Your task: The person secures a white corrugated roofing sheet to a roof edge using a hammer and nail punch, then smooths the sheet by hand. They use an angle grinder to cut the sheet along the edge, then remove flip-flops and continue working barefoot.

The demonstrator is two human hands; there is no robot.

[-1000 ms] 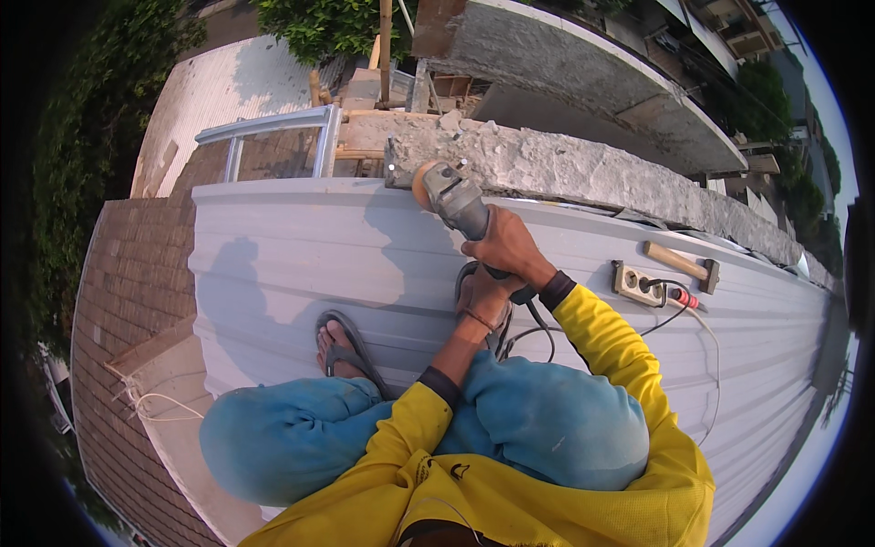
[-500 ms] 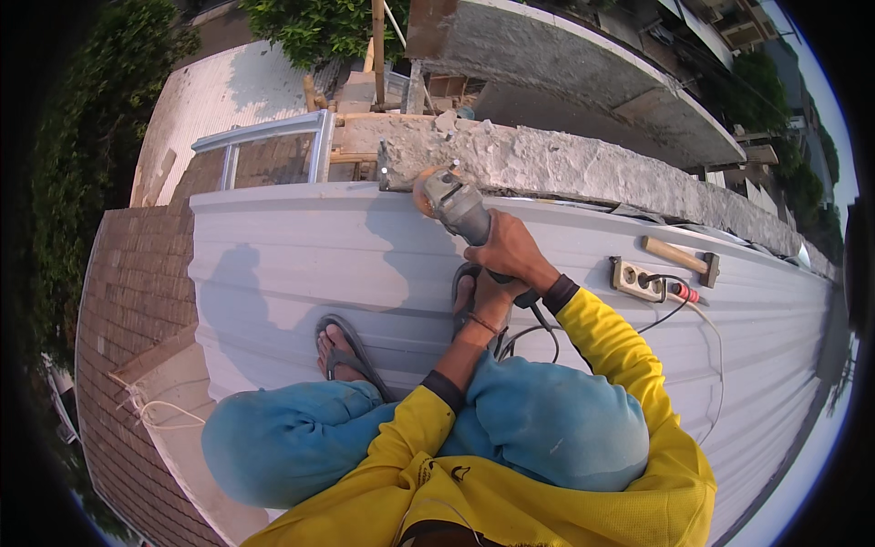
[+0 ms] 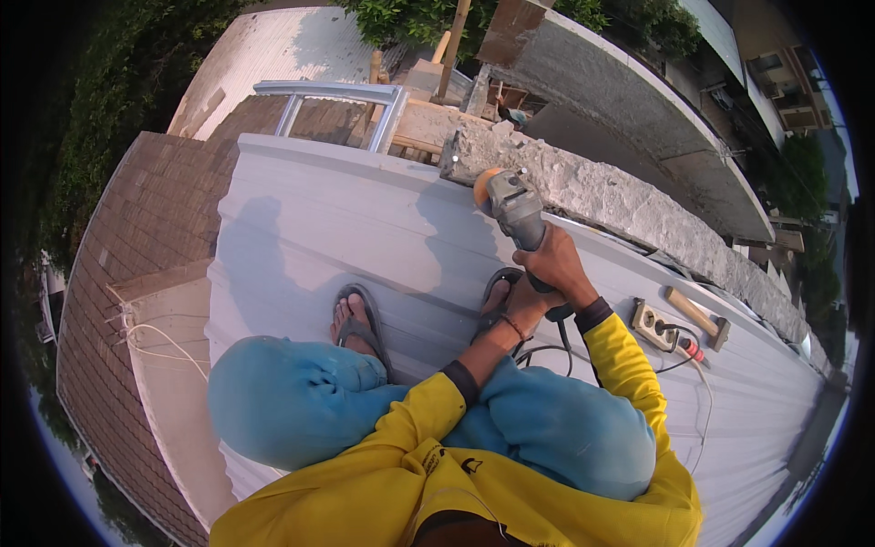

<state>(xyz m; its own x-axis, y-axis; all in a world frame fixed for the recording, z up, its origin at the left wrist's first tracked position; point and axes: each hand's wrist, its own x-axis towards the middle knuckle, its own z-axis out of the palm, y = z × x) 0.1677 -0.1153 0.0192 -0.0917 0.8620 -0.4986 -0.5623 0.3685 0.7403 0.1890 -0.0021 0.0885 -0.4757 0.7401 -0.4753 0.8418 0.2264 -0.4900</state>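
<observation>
A grey angle grinder with an orange disc is in both my hands. My right hand wraps round its body. Lower down, my left hand closes on the rear end, its fingers partly hidden by the right hand and wrist. The disc is beside the near edge of a rough concrete beam, between two small metal pins; I cannot tell whether it touches. A black cord loops beneath the grinder.
I squat in sandals on a ribbed metal roof. To the right lie a power strip with plugs and a wooden-handled hammer. A metal frame stands beyond the far edge, with brown roof tiles at left.
The view has turned, so the roof and beam appear tilted and farther right. Both hands still grip the grinder, its disc still by the beam's edge.
</observation>
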